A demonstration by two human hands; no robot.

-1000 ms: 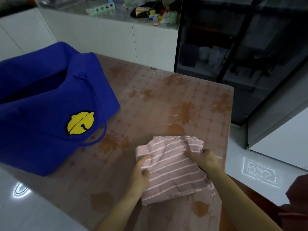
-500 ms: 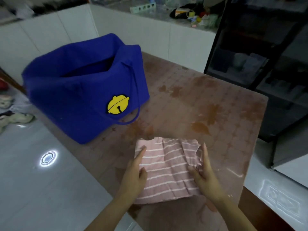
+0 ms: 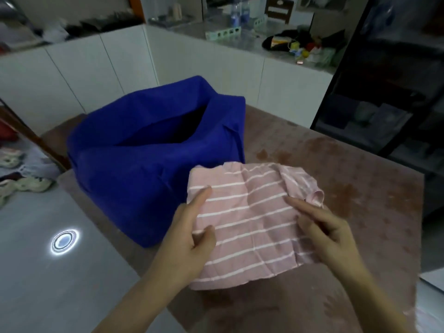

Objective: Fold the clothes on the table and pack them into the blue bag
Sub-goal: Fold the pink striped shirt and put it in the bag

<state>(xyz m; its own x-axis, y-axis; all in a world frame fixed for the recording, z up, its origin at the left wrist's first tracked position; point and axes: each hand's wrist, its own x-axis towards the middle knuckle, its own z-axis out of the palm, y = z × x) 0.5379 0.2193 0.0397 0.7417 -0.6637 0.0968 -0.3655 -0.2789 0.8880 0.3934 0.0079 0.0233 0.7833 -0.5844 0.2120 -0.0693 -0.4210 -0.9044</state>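
Note:
A folded pink garment with white stripes (image 3: pixel 249 219) is held up off the brown patterned table (image 3: pixel 360 188), just right of the blue bag (image 3: pixel 144 169). My left hand (image 3: pixel 192 239) grips its left edge, thumb on top and fingers underneath. My right hand (image 3: pixel 322 227) holds the right edge the same way, with its fingers under the cloth. The bag stands at the table's left end with its mouth open and dark inside; the garment's far left corner overlaps the bag's near right side.
White cabinets with a cluttered counter (image 3: pixel 264 42) run behind the table. A dark glass-fronted shelf unit (image 3: pixel 384 104) stands at the right. Shoes (image 3: pixel 21 186) lie on the glossy floor at the left, beyond the table's left edge.
Both hands have lifted the folded garment off the table and carried it left toward the bag. My view has swung left, so the bag now sits near the middle.

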